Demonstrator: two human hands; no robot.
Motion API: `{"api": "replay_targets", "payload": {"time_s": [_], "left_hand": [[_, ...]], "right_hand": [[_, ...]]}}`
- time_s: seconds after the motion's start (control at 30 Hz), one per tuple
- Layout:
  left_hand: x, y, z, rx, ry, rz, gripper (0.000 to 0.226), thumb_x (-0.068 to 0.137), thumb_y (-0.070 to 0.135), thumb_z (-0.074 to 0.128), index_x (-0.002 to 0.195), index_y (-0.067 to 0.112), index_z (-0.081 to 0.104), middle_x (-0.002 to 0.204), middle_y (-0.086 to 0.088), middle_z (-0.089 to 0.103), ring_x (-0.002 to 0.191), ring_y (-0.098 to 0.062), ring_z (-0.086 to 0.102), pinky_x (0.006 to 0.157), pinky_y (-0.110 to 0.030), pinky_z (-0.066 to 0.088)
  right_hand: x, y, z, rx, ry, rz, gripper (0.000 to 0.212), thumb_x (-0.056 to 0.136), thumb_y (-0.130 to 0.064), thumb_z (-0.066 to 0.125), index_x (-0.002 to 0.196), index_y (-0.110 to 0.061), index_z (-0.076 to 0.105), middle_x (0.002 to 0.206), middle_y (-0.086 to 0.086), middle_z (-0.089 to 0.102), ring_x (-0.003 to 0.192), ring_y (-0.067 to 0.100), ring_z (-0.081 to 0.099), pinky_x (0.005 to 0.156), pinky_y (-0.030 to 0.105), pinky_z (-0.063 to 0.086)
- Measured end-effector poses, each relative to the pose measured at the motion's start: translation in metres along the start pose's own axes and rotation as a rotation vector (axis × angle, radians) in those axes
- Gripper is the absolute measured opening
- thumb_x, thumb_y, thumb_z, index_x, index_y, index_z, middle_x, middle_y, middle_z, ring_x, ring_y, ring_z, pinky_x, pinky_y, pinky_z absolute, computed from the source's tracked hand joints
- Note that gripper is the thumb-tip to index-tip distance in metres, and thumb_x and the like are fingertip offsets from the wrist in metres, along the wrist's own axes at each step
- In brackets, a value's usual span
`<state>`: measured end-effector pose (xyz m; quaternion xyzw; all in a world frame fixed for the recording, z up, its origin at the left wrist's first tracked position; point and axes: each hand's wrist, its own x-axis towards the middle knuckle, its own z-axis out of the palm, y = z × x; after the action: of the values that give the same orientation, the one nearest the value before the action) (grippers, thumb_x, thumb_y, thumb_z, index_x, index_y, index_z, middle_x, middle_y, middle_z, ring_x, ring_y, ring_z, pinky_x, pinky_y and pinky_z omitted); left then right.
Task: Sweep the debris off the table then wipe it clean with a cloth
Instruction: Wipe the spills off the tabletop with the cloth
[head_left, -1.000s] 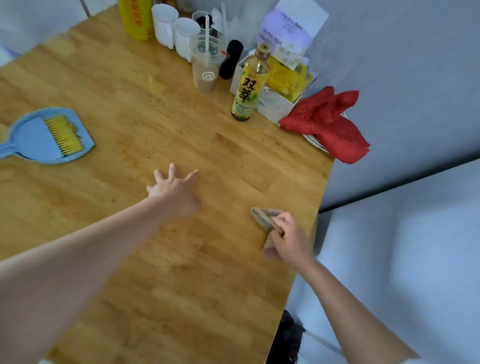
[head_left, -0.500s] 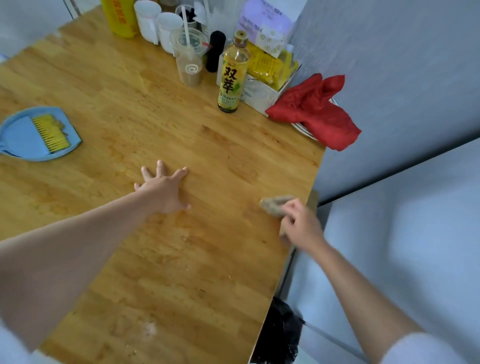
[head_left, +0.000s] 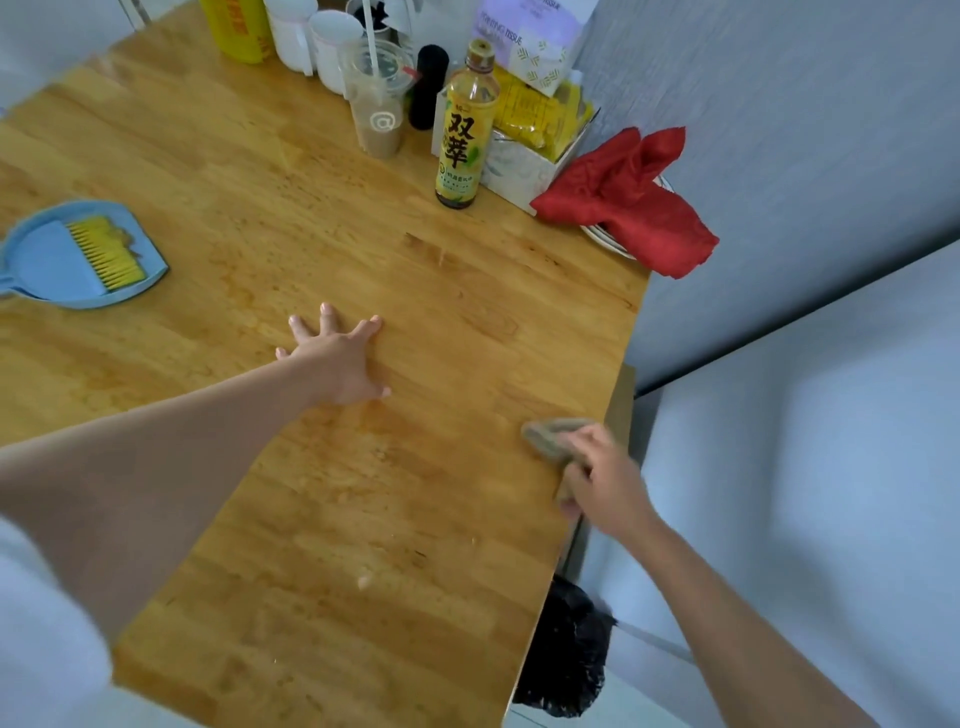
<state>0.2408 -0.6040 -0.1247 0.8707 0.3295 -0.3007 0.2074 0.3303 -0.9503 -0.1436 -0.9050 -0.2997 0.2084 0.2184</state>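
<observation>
Wiping seems underway: the right hand (head_left: 605, 480) grips a brownish cloth (head_left: 550, 436) at the wooden table (head_left: 322, 218)'s right edge, left hand (head_left: 337, 358) flat mid-frame, crumbs (head_left: 363, 581) remaining lower centre.

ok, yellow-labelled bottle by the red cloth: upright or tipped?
Upright. The yellow-labelled bottle stands on its base on the wooden table, cap up.

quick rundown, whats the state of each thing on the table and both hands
left hand: flat on the table, fingers spread
right hand: grips the brown cloth at the table's right edge
dustpan: lying flat, yellow brush inside
yellow bottle: upright, capped
plastic cup: upright, straw in
red cloth: crumpled, overhanging the edge
</observation>
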Motion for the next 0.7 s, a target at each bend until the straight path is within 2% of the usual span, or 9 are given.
{"api": "replay_targets", "payload": {"time_s": [0.07, 0.13, 0.17, 0.23, 0.3, 0.37, 0.5, 0.6, 0.7], "left_hand": [[0.000, -0.001, 0.001, 0.008, -0.001, 0.001, 0.103, 0.081, 0.060, 0.069, 0.153, 0.050, -0.003, 0.161, -0.007, -0.024, 0.145, -0.051, -0.016, 0.114, -0.068, 0.016], [0.000, -0.001, 0.001, 0.012, -0.008, 0.005, 0.103, 0.081, 0.060, 0.069, 0.153, 0.049, -0.004, 0.161, -0.007, -0.025, 0.145, -0.051, -0.016, 0.113, -0.068, 0.016], [0.000, 0.001, 0.001, 0.014, -0.004, 0.008, 0.102, 0.082, 0.060, 0.068, 0.153, 0.049, -0.004, 0.161, -0.008, -0.025, 0.145, -0.051, -0.016, 0.113, -0.068, 0.016], [-0.005, -0.003, 0.003, -0.011, 0.012, 0.028, 0.099, 0.083, 0.060, 0.067, 0.153, 0.048, -0.003, 0.162, -0.008, -0.024, 0.145, -0.050, -0.015, 0.114, -0.067, 0.015], [-0.010, -0.009, 0.008, -0.026, 0.063, 0.076, 0.090, 0.087, 0.061, 0.061, 0.155, 0.045, 0.005, 0.164, -0.008, -0.017, 0.147, -0.047, -0.012, 0.116, -0.064, 0.014], [-0.021, -0.028, 0.018, -0.046, 0.112, 0.131, 0.079, 0.090, 0.063, 0.053, 0.155, 0.041, 0.014, 0.165, -0.008, -0.008, 0.148, -0.045, -0.009, 0.119, -0.059, 0.014], [-0.049, -0.068, 0.032, 0.057, 0.163, 0.256, 0.066, 0.097, 0.057, 0.043, 0.155, 0.039, 0.018, 0.166, -0.007, 0.001, 0.151, -0.038, -0.005, 0.122, -0.052, 0.014], [-0.068, -0.095, 0.029, 0.073, 0.140, 0.262, 0.060, 0.100, 0.049, 0.044, 0.154, 0.040, 0.019, 0.165, -0.004, 0.005, 0.151, -0.035, 0.005, 0.119, -0.050, 0.023], [-0.080, -0.107, 0.029, 0.057, 0.066, 0.262, 0.059, 0.100, 0.044, 0.047, 0.154, 0.040, 0.021, 0.165, -0.003, 0.005, 0.150, -0.035, 0.007, 0.115, -0.051, 0.031]], "right_hand": [[0.024, 0.006, -0.006, -0.015, 0.229, 0.299, 0.014, 0.099, -0.009, 0.047, 0.104, -0.010, 0.060, 0.112, -0.002, 0.045, 0.074, 0.021, 0.059, 0.058, 0.026, 0.039], [0.015, -0.009, 0.014, -0.102, 0.301, 0.356, 0.009, 0.098, -0.010, 0.048, 0.100, -0.010, 0.056, 0.111, 0.002, 0.045, 0.072, 0.021, 0.058, 0.054, 0.027, 0.040], [0.004, -0.018, 0.028, -0.135, 0.282, 0.302, 0.012, 0.097, -0.012, 0.049, 0.105, -0.012, 0.059, 0.112, -0.001, 0.044, 0.072, 0.017, 0.060, 0.052, 0.028, 0.045], [-0.036, -0.047, 0.066, -0.092, 0.140, 0.160, 0.024, 0.099, -0.020, 0.050, 0.121, -0.020, 0.060, 0.117, -0.010, 0.041, 0.068, 0.010, 0.065, 0.054, 0.032, 0.057], [-0.073, -0.081, 0.100, 0.006, 0.009, 0.033, 0.029, 0.102, -0.024, 0.050, 0.129, -0.021, 0.057, 0.119, -0.015, 0.040, 0.067, 0.010, 0.067, 0.056, 0.032, 0.059], [-0.095, -0.112, 0.121, 0.027, -0.029, -0.009, 0.032, 0.103, -0.024, 0.048, 0.134, -0.019, 0.057, 0.118, -0.015, 0.044, 0.074, 0.009, 0.064, 0.061, 0.026, 0.057], [-0.093, -0.116, 0.101, 0.184, 0.038, 0.186, 0.020, 0.104, -0.020, 0.046, 0.117, -0.021, 0.062, 0.117, -0.007, 0.053, 0.068, 0.010, 0.068, 0.060, 0.026, 0.055], [-0.100, -0.097, 0.085, 0.119, 0.159, 0.412, 0.028, 0.102, -0.019, 0.046, 0.127, -0.017, 0.060, 0.128, 0.000, 0.049, 0.073, 0.007, 0.062, 0.067, 0.017, 0.049], [-0.112, -0.117, 0.101, 0.198, 0.122, 0.355, 0.028, 0.103, -0.021, 0.047, 0.129, -0.017, 0.055, 0.119, -0.003, 0.046, 0.055, 0.013, 0.068, 0.053, 0.026, 0.058]]}}
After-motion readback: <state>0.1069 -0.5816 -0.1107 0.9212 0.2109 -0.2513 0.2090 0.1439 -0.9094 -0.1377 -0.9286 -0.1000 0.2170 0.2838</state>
